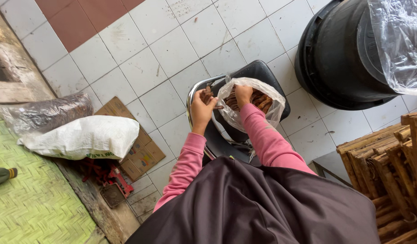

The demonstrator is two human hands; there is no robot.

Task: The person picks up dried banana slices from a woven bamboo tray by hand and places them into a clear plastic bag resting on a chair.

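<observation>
I saw my left hand [202, 105] gripping brown sticks [206, 93]; my right hand [242, 95] reached into the part-filled clear bag [250, 100], grip hidden

White floor tiles [172, 49], pink sleeves [267, 140], a black chair [258, 72], brown sticks [258, 100], a green woven mat [32, 199].

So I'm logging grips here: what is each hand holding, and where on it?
Left hand holds a few brown sticks near their lower ends. Right hand reaches inside the clear plastic bag; its grip is hidden.
</observation>
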